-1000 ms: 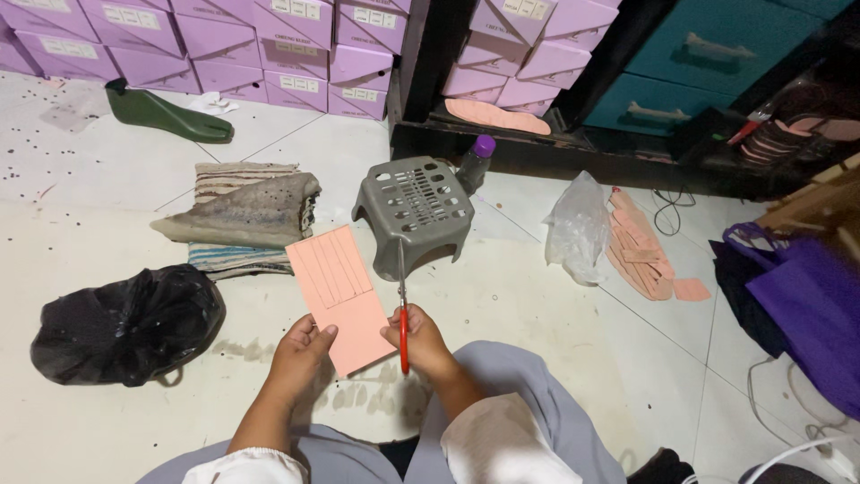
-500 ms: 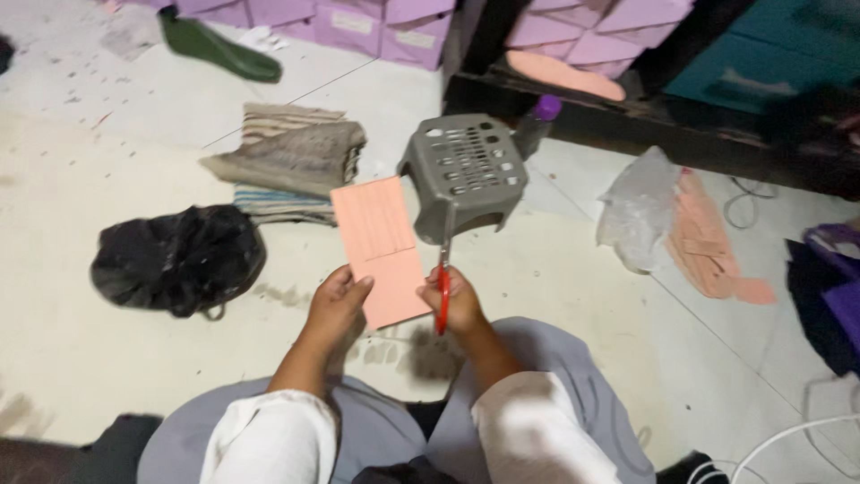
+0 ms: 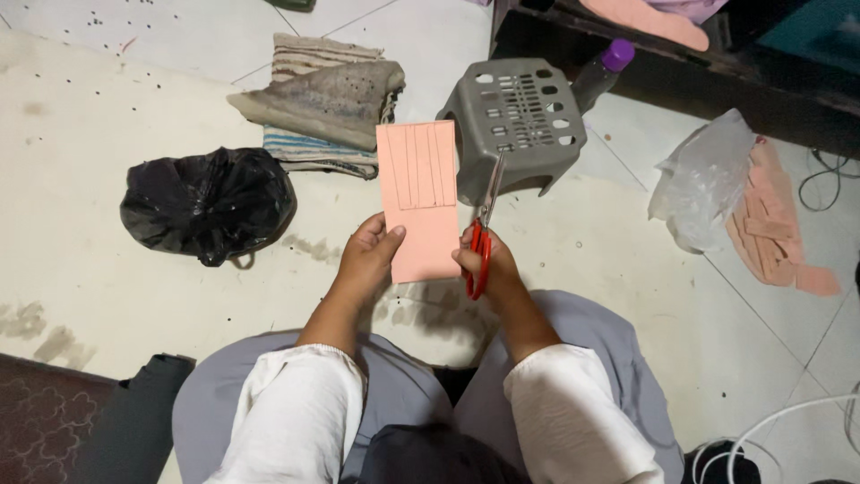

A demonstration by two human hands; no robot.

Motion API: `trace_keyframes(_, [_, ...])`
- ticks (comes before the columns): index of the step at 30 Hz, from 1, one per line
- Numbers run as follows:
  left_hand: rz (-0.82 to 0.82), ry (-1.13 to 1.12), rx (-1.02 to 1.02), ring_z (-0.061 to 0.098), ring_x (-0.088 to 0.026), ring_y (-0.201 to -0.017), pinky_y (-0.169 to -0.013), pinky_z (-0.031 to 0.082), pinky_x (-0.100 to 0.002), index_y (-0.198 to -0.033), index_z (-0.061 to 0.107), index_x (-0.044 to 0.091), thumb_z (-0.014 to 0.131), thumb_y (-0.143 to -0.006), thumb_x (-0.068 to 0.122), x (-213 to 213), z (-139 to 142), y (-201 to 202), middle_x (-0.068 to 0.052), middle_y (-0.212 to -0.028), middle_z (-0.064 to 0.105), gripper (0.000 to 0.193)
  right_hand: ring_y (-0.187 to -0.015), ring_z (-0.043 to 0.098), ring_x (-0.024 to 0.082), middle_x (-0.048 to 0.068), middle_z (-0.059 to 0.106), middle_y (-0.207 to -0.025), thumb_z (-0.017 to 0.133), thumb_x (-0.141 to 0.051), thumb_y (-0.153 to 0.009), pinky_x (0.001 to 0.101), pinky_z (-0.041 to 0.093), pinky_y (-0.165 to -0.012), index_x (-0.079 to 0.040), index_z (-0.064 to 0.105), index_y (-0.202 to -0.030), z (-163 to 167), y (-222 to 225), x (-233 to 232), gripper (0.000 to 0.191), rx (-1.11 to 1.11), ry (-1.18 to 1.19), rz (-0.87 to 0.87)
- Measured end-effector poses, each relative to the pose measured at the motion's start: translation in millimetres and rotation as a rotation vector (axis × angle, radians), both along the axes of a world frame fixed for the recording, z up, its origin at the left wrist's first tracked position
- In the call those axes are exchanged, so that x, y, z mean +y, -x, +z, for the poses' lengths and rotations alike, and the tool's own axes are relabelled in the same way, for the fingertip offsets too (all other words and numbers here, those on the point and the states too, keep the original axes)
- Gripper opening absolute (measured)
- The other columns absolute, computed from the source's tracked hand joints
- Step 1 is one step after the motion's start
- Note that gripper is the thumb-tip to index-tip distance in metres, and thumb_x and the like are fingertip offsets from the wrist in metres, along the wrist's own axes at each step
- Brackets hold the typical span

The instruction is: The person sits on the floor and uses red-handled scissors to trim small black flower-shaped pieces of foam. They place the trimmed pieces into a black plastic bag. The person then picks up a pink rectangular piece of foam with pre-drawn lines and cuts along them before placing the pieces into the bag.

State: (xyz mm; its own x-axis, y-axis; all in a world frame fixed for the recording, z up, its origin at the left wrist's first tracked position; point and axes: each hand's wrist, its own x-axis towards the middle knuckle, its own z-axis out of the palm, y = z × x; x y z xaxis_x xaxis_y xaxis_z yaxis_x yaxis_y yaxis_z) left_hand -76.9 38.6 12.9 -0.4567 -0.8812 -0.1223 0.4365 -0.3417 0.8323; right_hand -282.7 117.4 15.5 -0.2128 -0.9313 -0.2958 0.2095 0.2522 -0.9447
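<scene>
You are holding the pink sheet (image 3: 418,202) upright over the floor, your left hand (image 3: 365,260) pinching its lower left edge, long axis pointing away from you. Your right hand (image 3: 486,264) is closing around the red-handled scissors (image 3: 484,235), whose blades are running along the sheet's right edge, just beside the ruled strips, below the grey plastic stool (image 3: 518,121).
</scene>
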Motion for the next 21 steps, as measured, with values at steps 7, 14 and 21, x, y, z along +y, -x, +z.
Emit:
trace_keyframes(7, [0.084,-0.036,-0.025,0.066,-0.011,-0.095,-0.086,0.055,-0.027,-0.127,0.062,-0.002,0.061,-0.103,0.013,-8,-6,7,-0.008,-0.108,0.072,0.029,-0.056,0.048,0.012,0.001,0.053,-0.074,0.069,-0.005,-0.082,0.0278,0.039,-0.048,-0.012,0.052,-0.096,-3,3,-11,0.023,0.015,-0.025,-0.083])
trace_keyframes(14, [0.191,-0.03,-0.241,0.064,-0.01,-0.084,-0.078,0.052,-0.023,-0.12,0.066,0.002,0.062,-0.101,0.011,-27,-24,-2,-0.003,-0.094,0.069,0.022,-0.044,0.041,0.018,0.001,0.05,-0.066,0.064,-0.001,-0.079,0.0328,0.033,-0.037,-0.017,0.051,-0.088,-6,57,-17,0.022,-0.055,0.047,-0.571])
trace_keyframes(21, [0.213,-0.147,-0.279,0.064,-0.013,-0.076,-0.073,0.052,-0.025,-0.117,0.067,0.001,0.062,-0.098,0.009,-36,-38,-2,-0.006,-0.087,0.067,0.021,-0.062,0.053,0.019,0.005,0.054,-0.072,0.062,0.003,-0.083,0.0336,0.045,-0.055,-0.007,0.055,-0.08,3,185,19,0.013,-0.305,0.235,-0.974])
